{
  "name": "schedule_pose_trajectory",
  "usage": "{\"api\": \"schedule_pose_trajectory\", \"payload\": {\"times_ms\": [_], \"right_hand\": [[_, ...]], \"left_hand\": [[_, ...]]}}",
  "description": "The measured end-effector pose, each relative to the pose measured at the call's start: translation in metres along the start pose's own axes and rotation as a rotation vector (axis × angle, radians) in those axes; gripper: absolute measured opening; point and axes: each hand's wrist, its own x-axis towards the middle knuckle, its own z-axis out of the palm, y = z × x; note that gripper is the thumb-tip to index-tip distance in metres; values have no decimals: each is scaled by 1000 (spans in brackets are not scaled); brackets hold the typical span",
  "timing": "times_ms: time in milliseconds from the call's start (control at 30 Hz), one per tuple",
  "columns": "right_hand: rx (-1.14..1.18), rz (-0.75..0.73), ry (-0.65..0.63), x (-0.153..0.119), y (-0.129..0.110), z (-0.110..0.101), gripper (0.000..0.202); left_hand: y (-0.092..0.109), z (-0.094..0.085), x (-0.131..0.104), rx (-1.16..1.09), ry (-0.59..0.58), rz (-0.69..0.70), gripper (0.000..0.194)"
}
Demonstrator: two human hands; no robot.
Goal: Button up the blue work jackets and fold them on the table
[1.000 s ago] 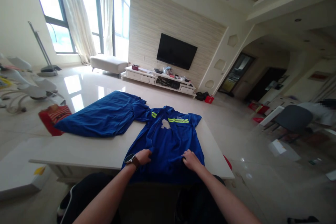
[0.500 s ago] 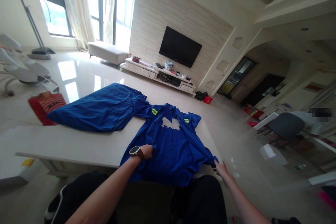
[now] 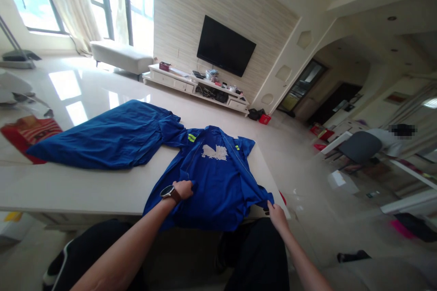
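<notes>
A blue jacket (image 3: 218,186) with yellow-green reflective strips lies spread on the white table (image 3: 102,191), its front flaps parted and a whitish print showing inside. My left hand (image 3: 183,189), with a round watch at the wrist, is closed on the edge of the left flap. At the table's right end, my right hand (image 3: 276,213) pinches the lower corner of the right flap. Another blue garment (image 3: 105,138) lies to the left, its upper end touching the jacket's sleeve.
A red bag (image 3: 30,136) stands beyond the table's left side. Farther off are a TV cabinet (image 3: 177,82), a wall television (image 3: 226,46) and a pale bench (image 3: 121,57). At the right, a person sits on a grey chair (image 3: 360,148) by a desk.
The camera view has turned slightly, so the scene sits farther left and higher. Both hands keep their hold on the jacket flaps; the right flap lies a little more raised and folded inward.
</notes>
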Motion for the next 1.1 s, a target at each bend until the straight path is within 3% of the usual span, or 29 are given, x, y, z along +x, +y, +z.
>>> {"api": "schedule_pose_trajectory", "payload": {"times_ms": [100,167,267,333,400,467,500,600,667,733,800,867,933,1000,1033,1100], "right_hand": [[5,-20,12,-5,-5,1,51],[1,-36,22,-5,-10,2,50],[-18,-66,43,-3,-21,6,50],[-35,-98,56,-2,-30,8,50],[-48,-140,64,-2,-38,10,50],[-49,-187,69,-3,-44,11,48],[-46,-207,72,-3,-46,12,47],[-36,-236,84,-3,-49,10,47],[-33,-215,103,-3,-52,7,52],[-30,-200,156,-9,-59,2,58],[-41,-311,164,-22,-73,-1,60],[-81,-582,-15,-40,-92,0,56],[-142,-862,-382,-60,-111,4,51],[-178,-975,-623,-71,-124,10,49],[-182,-967,-646,-72,-127,14,50],[-184,-860,-545,-67,-127,23,56]], "left_hand": [[0,-14,-3,-44,26,-42,28],[2,-21,-9,-131,140,-41,35],[11,-19,-25,-217,320,251,34],[17,-9,-35,-220,201,503,26],[19,4,-39,-236,-51,580,23],[18,12,-37,-265,-194,543,29],[16,14,-34,-283,-194,519,31],[8,10,-25,-288,0,416,29],[4,7,-22,-188,122,255,33],[1,6,-21,-62,140,80,47],[-1,10,-21,6,61,-47,62],[-2,14,-20,24,-42,-80,72],[-3,19,-18,35,-105,-46,80],[-5,23,-16,39,-124,-16,88],[-6,25,-15,33,-124,-21,94],[-8,31,-12,14,-126,-50,110]]}}
